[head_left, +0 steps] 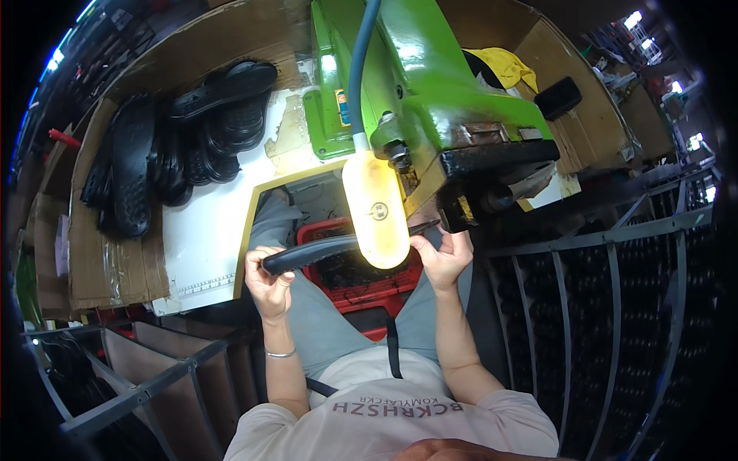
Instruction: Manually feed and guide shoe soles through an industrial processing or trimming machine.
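A black shoe sole [311, 252] is held up across my lap, under the head of the green machine [430, 84]. My left hand [269, 286] is closed on its left end, with fingers above and thumb below. At the thinner right end, my right hand [446, 263] pinches the sole close beside the machine's black working head [496, 180]. A lit, rounded white lamp [377, 207] hangs in front and hides the middle of the sole. Whether the sole touches the machine cannot be made out.
Several black soles [223, 115] lie stacked on the white table [204, 246] at the left, inside a cardboard surround [108, 265]. A red crate [361, 296] with dark scraps stands between my legs. Metal racks [615, 307] flank me; a yellow cloth [503, 67] lies behind the machine.
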